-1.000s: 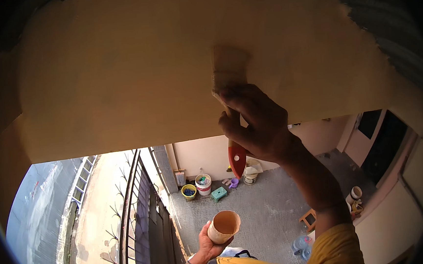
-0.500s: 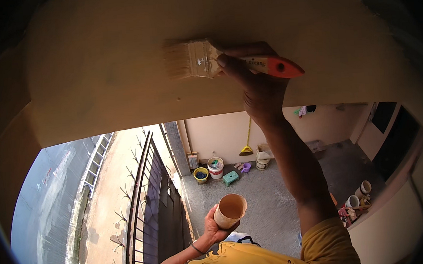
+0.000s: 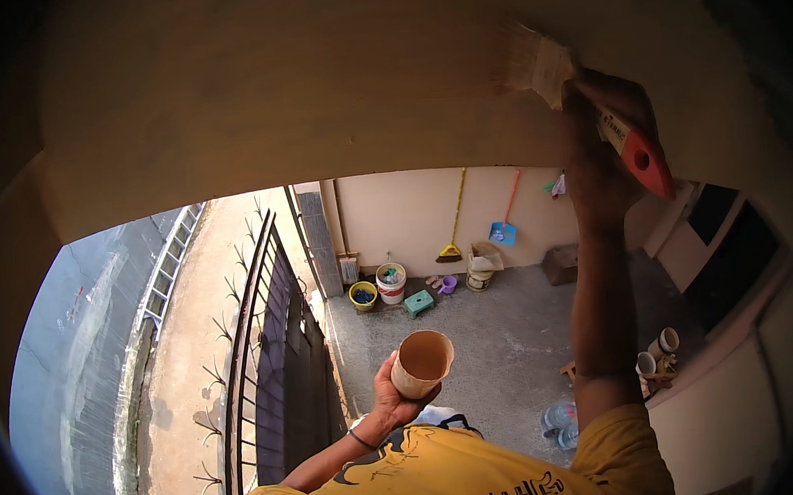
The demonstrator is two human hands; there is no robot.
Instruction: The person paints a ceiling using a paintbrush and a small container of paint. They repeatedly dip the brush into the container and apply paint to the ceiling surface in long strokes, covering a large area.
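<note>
My right hand [image 3: 602, 132] is raised high, its fingers closed round the handle of a wide flat paintbrush [image 3: 552, 71]. The handle has a red end with a hole, and the pale bristles press against the brown-looking overhead surface [image 3: 293, 89], pointing left. Lower down, in front of my chest, my left hand [image 3: 394, 397] grips a paint cup [image 3: 423, 361], a beige container held mouth up with its inside showing. Paint-coloured smears coat its wall; how full it is I cannot tell.
Below left stands a dark spiked metal gate [image 3: 256, 349], with a ladder [image 3: 170, 263] beyond. Along the far wall are a yellow basin [image 3: 363, 295], a white bucket [image 3: 391, 294], a green stool [image 3: 419, 303], a broom [image 3: 451, 244] and a blue dustpan [image 3: 503, 234]. Water bottles [image 3: 561, 424] lie at lower right.
My right hand has swept the paintbrush to the right along the overhead surface, and its handle now slants more downward. The paint cup stays in my left hand, slightly higher in view.
</note>
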